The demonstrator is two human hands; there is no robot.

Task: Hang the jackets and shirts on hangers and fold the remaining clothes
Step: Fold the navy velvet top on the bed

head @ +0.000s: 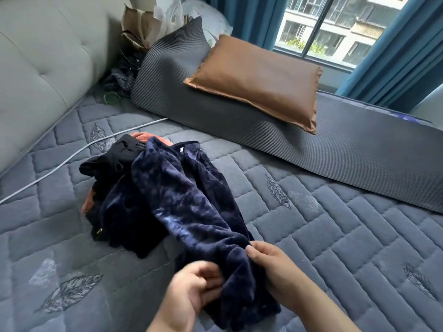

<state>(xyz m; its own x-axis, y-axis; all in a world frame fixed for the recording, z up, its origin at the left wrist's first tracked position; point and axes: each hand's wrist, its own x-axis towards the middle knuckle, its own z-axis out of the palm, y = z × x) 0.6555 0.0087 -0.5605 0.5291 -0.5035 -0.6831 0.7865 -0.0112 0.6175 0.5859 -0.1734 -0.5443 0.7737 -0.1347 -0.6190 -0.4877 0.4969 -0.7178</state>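
Note:
A navy velvet garment [189,200] stretches from a heap of clothes toward me across the quilted bed [335,236]. My right hand [275,271] grips its near end, thumb on top of the cloth. My left hand [194,291], blurred, has its fingers curled into the same end from the left. The heap holds a black garment [117,159] and an orange garment [141,136] that peeks out beneath it. No hanger is in view.
A grey ribbed mat [239,121] lies along the far side with a brown pillow [256,82] on it. A white cable [72,159] crosses the bed on the left. Paper bags [143,25] and dark dotted cloth [122,75] sit by the headboard [36,68]. Window and blue curtains [395,49] are behind.

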